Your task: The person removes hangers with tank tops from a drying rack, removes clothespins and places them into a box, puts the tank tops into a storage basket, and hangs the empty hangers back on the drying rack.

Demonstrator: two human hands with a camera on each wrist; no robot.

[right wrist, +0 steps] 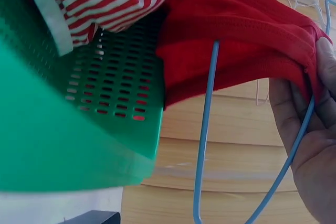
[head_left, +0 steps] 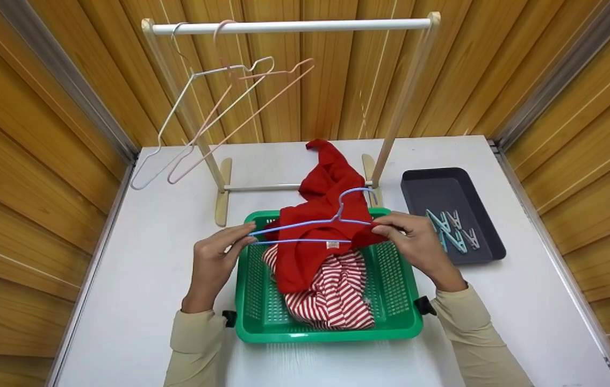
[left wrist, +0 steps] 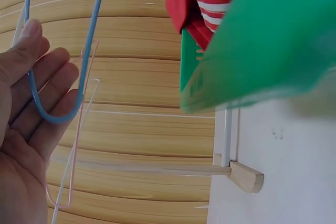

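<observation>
A blue clothes hanger (head_left: 291,226) is held level over the green basket, its hook pointing away. My left hand (head_left: 223,258) pinches its left end between thumb and fingers; the left wrist view shows the rounded hanger end (left wrist: 58,116) across the fingers. My right hand (head_left: 412,242) grips the hanger's right shoulder together with the edge of a red shirt (head_left: 302,263). In the right wrist view, bare blue wire (right wrist: 205,129) comes out below the red hem (right wrist: 236,30). The shirt drapes over the basket's far rim, a white label showing. Beneath it lies a red-and-white striped garment (head_left: 331,301).
The green basket (head_left: 331,336) stands mid-table. Behind it rises a rack with a white rail (head_left: 305,26), from which a white hanger (head_left: 162,131) and a pink hanger (head_left: 267,115) hang at left. A dark tray (head_left: 433,188) at right holds several clothespins (head_left: 452,231).
</observation>
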